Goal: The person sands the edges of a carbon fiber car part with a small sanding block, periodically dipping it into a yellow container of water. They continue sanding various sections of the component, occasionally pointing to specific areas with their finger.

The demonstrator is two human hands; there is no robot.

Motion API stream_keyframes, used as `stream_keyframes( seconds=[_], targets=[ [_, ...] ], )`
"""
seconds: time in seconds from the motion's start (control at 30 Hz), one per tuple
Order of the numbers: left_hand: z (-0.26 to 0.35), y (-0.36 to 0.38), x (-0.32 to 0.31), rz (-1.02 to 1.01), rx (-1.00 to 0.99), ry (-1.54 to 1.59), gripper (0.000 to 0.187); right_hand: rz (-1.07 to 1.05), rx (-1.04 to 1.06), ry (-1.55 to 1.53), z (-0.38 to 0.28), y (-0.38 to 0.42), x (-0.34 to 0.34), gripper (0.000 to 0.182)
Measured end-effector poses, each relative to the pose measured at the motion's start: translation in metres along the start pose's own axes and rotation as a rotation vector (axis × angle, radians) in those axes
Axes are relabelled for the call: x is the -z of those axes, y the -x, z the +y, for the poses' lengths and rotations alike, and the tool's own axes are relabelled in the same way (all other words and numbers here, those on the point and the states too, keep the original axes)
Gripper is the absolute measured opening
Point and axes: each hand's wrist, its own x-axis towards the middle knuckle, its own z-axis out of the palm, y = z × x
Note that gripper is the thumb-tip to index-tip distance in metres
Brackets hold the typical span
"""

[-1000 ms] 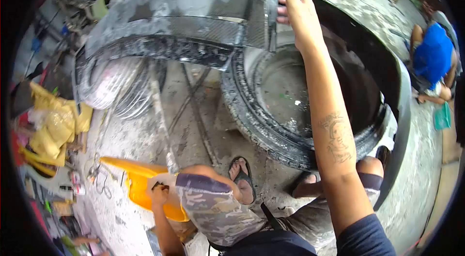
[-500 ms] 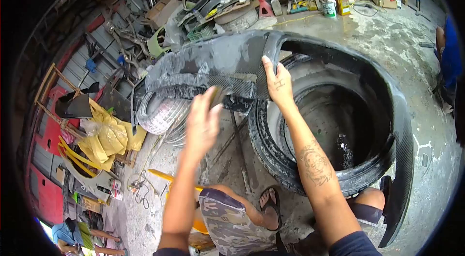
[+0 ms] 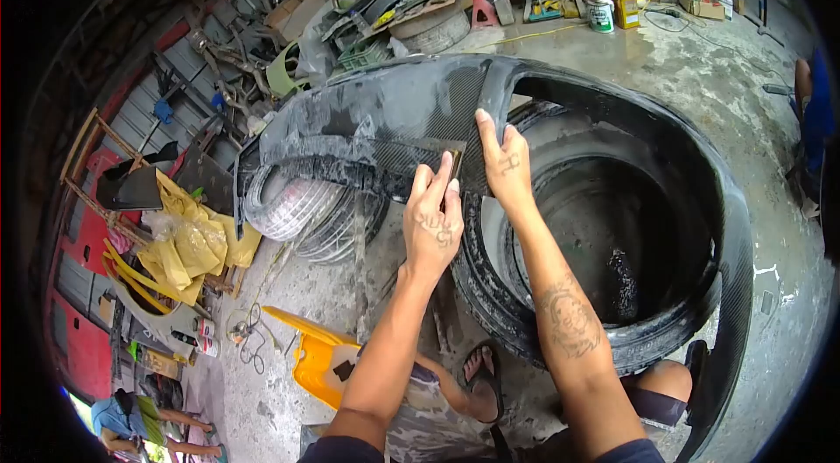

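A long curved car body panel (image 3: 398, 100), dark with a carbon-fibre weave and patches of grey dust, stretches across the view and curls round at the right. My left hand (image 3: 433, 216) has its fingers closed round a small dark sanding block (image 3: 456, 165), held against the panel's lower face. Just to the right, my right hand (image 3: 507, 164) grips the panel's upright strip, thumb on the near face and the other fingers partly hidden behind it. Below the panel's opening lies a large black tyre (image 3: 494, 297), dusty with white residue.
More tyres (image 3: 302, 205) sit under the panel's left part. A yellow plastic piece (image 3: 315, 367) is near my leg. Yellow-brown sheets (image 3: 188, 240) lie at left; paint cans (image 3: 601, 14) and scrap parts stand at the back. Another person (image 3: 131, 419) is at lower left, and a blue-clad person (image 3: 818, 113) at right.
My left hand has moved right along the panel with the block, close to my right hand. My right hand keeps its grip. My leg has shifted, showing more of the yellow piece.
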Motion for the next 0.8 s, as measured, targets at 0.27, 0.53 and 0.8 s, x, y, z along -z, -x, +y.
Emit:
stream_keyframes(
  seconds=[0.27, 0.53, 0.8],
  targets=[
    [-0.006, 0.003, -0.002, -0.004, -0.006, -0.038, 0.038, -0.013, 0.007, 0.136, 0.007, 0.002, 0.000, 0.065],
    [-0.029, -0.020, 0.034, 0.156, 0.011, 0.026, 0.042, -0.061, -0.081, -0.044, 0.007, 0.004, 0.000, 0.065],
    [-0.001, -0.002, 0.007, -0.039, -0.033, 0.006, 0.039, -0.160, -0.117, -0.089, -0.012, 0.010, 0.008, 0.053]
  ],
)
